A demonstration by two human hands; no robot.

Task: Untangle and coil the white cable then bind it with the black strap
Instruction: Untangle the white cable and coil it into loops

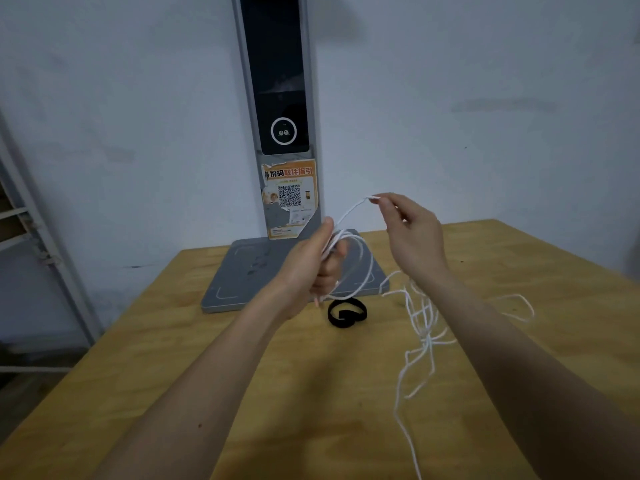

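Two bare hands work above the yellowish wooden tabletop. The left hand is raised with its fingers curled round a few loops of the thin white cable, the thumb pointing up toward 12 o'clock; the gathered loops hang from its grip and swing out toward 3 o'clock. The right hand is held higher, at about 2 o'clock from the left one, and pinches a single run of the same cable between thumb and forefinger, the other fingers loosely bent. A short arc of cable spans the gap between the two hands.

The rest of the cable lies loose and tangled on the tabletop at 4 o'clock from the right hand, partly hidden under the right forearm, with one strand trailing toward the near edge at 6 o'clock.

One black fabric strap, curled into a loose ring, lies flat on the tabletop just beyond 5 o'clock of the left hand, apart from the cable tangle. Behind it, at 12 o'clock, stands one grey upright scanner stand with a dark screen and an orange QR-code sticker; its flat grey base rests on the tabletop, partly covered by the left hand. A pale metal shelf frame stands at 9 o'clock.
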